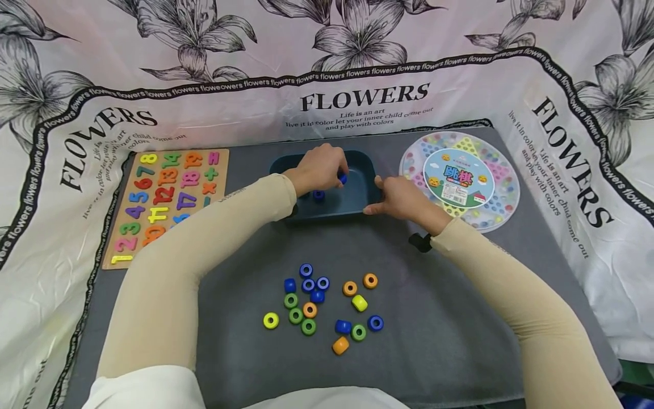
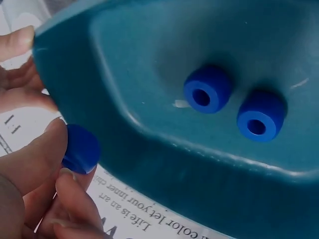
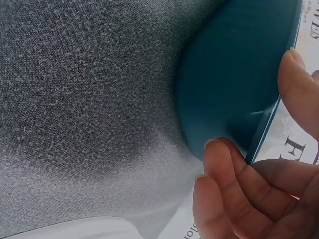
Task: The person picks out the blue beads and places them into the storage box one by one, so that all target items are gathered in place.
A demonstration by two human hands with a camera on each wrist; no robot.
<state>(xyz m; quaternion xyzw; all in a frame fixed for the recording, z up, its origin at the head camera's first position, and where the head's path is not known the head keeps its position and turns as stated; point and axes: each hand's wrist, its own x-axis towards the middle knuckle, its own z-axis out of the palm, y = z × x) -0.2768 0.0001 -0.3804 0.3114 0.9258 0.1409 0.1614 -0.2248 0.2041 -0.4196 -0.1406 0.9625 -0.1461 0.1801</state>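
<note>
My left hand [image 1: 321,166] is over the dark teal tray [image 1: 352,207], pinching a blue bead [image 2: 82,149] between thumb and fingers near the tray's wall. Two more blue beads [image 2: 208,89] lie on the tray floor in the left wrist view; from the head only one shows, the other being hidden. At the tray's right end, my right hand [image 1: 403,199] grips the rim, its thumb toward the front corner. The right wrist view has those fingertips [image 3: 219,154] against the tray's outer wall.
Several loose blue, green, orange and yellow beads [image 1: 308,326] lie on the grey table [image 1: 434,341] before the tray. A wooden number board [image 1: 166,199] is at the left, partly behind the left sleeve. The round board-game set [image 1: 460,176] sits to the right.
</note>
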